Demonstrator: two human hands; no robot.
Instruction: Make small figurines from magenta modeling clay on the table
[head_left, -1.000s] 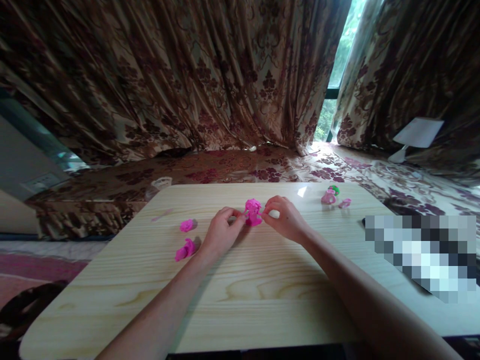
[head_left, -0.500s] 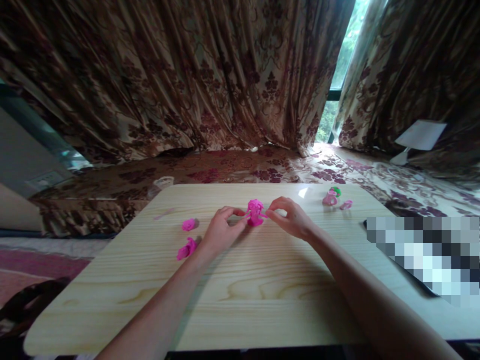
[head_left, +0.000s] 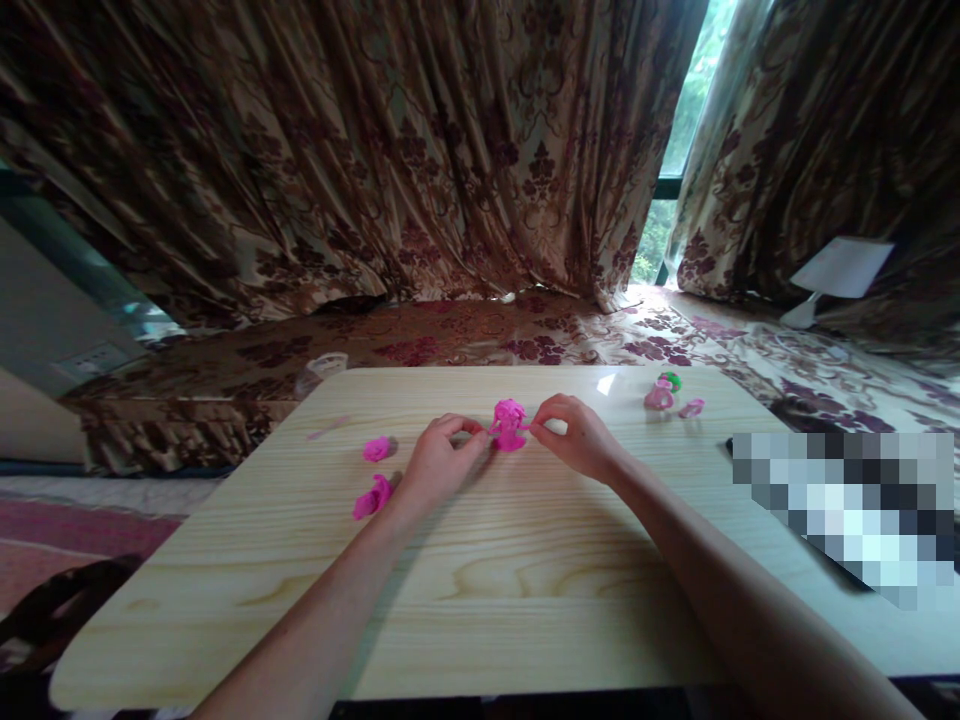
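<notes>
A pink figure [head_left: 510,425] stands upright near the middle of the far half of the pale wooden surface [head_left: 480,640], between the two hands. The left hand [head_left: 444,458] has its grip closed, thumb and forefinger pinching a thin part on the figure's left side. The right hand [head_left: 577,435] does likewise on the other side, its grip pinching a thin strand that sticks out from the figure.

The one plain container in view is a clear tub [head_left: 321,372] with a pale rim, just beyond the far left corner of the surface; whether anything lies in it is too unclear to tell.

Left of the left hand lie two loose pieces of the same bright pink, a rounded lump [head_left: 376,449] and, nearer the forearm, a folded lump [head_left: 373,498]. Toward the far right corner sits a light pink piece [head_left: 659,397] that looks hollow, with a green piece [head_left: 671,381] just behind it and a smaller pink piece [head_left: 691,408] beside it. I cannot tell if the hollow one holds anything.
</notes>
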